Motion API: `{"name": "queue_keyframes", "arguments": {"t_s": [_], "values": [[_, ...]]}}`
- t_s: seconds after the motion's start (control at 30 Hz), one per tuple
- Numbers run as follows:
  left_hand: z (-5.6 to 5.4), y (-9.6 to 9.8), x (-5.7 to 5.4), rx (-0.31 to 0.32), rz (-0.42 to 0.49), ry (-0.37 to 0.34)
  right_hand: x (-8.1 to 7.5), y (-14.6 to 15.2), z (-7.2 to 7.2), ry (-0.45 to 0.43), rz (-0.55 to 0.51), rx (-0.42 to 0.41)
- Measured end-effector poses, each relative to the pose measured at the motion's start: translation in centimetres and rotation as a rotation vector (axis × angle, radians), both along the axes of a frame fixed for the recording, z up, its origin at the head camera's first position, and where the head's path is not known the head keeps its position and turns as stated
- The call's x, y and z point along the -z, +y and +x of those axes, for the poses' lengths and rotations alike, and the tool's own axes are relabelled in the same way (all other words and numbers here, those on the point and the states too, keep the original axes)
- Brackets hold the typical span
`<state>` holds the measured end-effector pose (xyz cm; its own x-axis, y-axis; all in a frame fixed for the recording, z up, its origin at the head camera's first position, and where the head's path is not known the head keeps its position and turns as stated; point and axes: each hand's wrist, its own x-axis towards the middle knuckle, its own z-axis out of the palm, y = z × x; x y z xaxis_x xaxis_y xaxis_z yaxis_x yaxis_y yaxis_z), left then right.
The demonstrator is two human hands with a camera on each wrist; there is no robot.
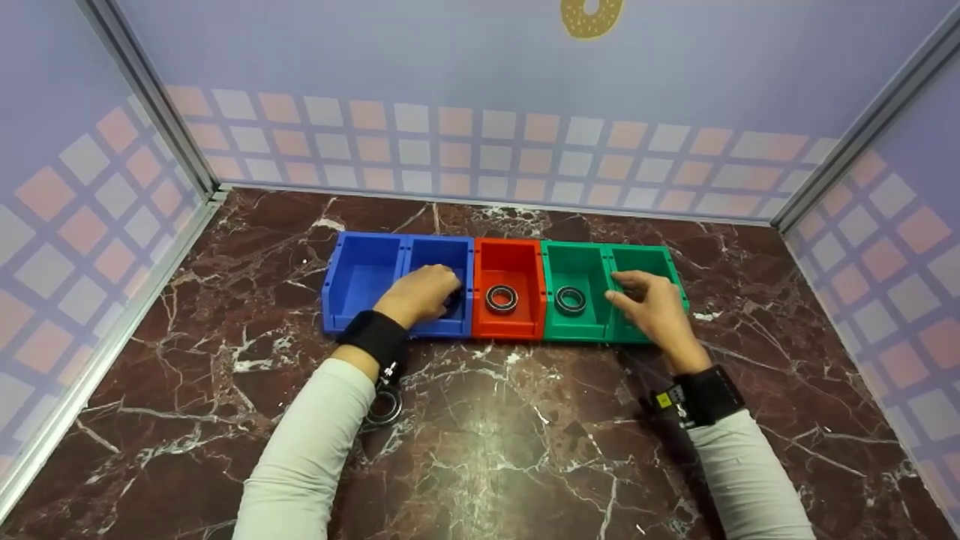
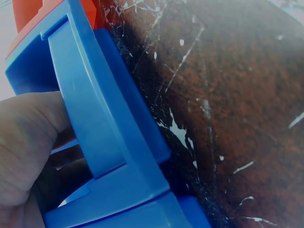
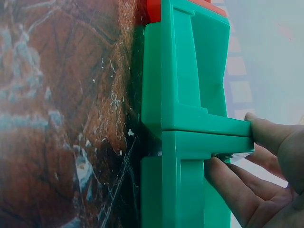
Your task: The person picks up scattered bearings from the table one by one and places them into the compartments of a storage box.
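Over the second blue bin (image 1: pixel 437 251), my left hand (image 1: pixel 421 292) reaches in with curled fingers. A dark ring edge, apparently a bearing (image 1: pixel 453 298), shows at its fingertips; most of it is hidden. The left wrist view shows the thumb side of this hand inside the bin, its fingertips out of sight. My right hand (image 1: pixel 654 304) is at the wall between the two green bins (image 3: pixel 204 126), thumb and fingers apart around its top edge, with no bearing visible between them. One bearing (image 1: pixel 502 298) lies in the red bin (image 1: pixel 508 259), another bearing (image 1: pixel 571 300) in the left green bin.
A further bearing (image 1: pixel 385 406) lies on the dark marbled table (image 1: pixel 495 450), beside my left forearm. The leftmost blue bin (image 1: pixel 367 262) ends the joined row. Panels (image 1: pixel 480 150) with pink and white squares enclose the back and sides.
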<state>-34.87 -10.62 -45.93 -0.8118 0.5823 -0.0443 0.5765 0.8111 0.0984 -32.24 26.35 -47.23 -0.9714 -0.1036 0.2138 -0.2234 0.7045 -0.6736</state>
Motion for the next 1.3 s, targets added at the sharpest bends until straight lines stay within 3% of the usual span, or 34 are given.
{"name": "queue_keyframes", "arguments": {"t_s": [0.53,1.1,1.3], "values": [[0.1,0.1,0.1,-0.040,-0.021,-0.019,0.0,0.0,0.1,-0.002,0.001,-0.005],[0.3,0.2,-0.4,-0.038,-0.047,-0.024,-0.1,0.0,0.1,0.004,-0.004,-0.012],[0.6,-0.1,-1.0,-0.001,-0.031,0.013,-0.2,0.0,0.2,0.007,-0.002,-0.006]]}}
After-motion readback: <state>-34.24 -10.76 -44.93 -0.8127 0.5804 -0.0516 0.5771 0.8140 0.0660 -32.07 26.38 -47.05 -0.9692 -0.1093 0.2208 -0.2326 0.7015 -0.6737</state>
